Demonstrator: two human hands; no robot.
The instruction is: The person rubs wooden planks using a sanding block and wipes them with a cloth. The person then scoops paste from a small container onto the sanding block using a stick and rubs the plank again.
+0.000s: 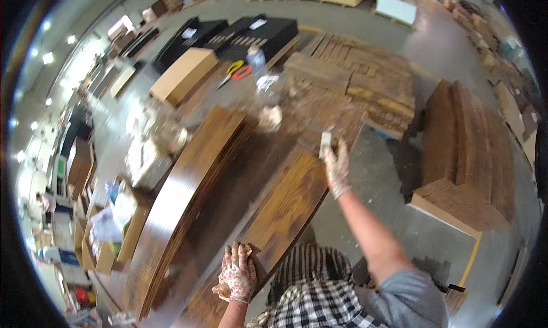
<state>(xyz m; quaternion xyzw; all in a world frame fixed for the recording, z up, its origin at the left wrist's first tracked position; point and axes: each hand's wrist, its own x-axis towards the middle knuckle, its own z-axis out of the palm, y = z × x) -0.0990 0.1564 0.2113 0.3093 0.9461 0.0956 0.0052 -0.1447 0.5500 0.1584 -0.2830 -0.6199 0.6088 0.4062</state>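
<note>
A long wood-grain plank (285, 214) lies in front of me on the work table. My left hand (237, 275), in a floral-patterned glove, presses down on its near part with the fingers laid over a crumpled brown rag (222, 292). Bits of the rag stick out on both sides of the hand. At the plank's far end, my right hand (337, 168) wears a stained glove. Its fingers are closed round a small white block (326, 141), held upright at the plank's corner. Left of the plank stands a stack of glossy brown boards (188, 185).
Scissors (234, 72), a clear bottle (256, 59) and a crumpled wad (270, 118) sit farther back. Stacked brown planks (359, 77) lie beyond the right hand; another board stack (468, 157) stands right. An open carton (105, 236) is at the left.
</note>
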